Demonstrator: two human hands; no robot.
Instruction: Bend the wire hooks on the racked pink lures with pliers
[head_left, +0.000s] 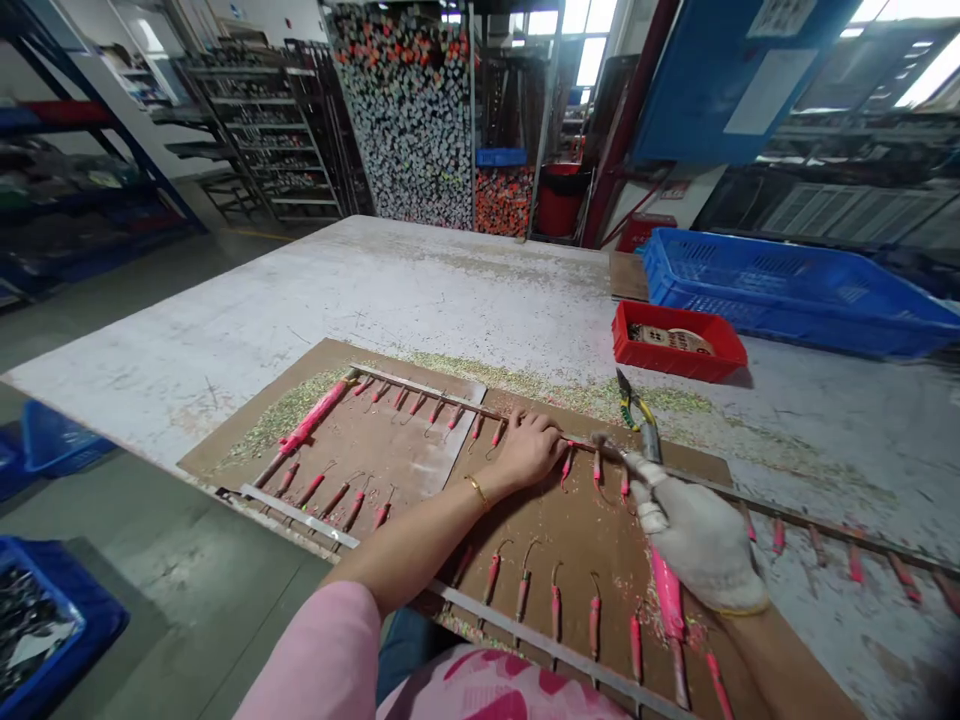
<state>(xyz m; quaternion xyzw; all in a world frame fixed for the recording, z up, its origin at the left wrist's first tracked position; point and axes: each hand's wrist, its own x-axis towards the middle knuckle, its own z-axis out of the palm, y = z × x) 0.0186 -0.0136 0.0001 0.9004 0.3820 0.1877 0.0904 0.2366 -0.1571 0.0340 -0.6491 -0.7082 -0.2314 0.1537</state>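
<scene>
My bare left hand [529, 450] is closed on the far metal rail [427, 390], which carries a row of pink lures with wire hooks [435, 408]. My right hand [694, 535], in a white work glove, grips a pair of pliers [637, 415] whose jaws point away over the same rail, beside a hanging lure [598, 467]. A second rail [480, 605] with more pink lures lies nearer me. Both rest on a brown cardboard sheet [570, 530]. A pink-coated rod [311, 420] lies at the left end.
A red tray [679, 345] with a label inside stands behind, and a large blue crate [780, 290] beyond it. Green-yellow trimmings [555, 385] litter the white table [420, 290]. Blue bins [45, 620] sit on the floor at left. Shelving racks fill the background.
</scene>
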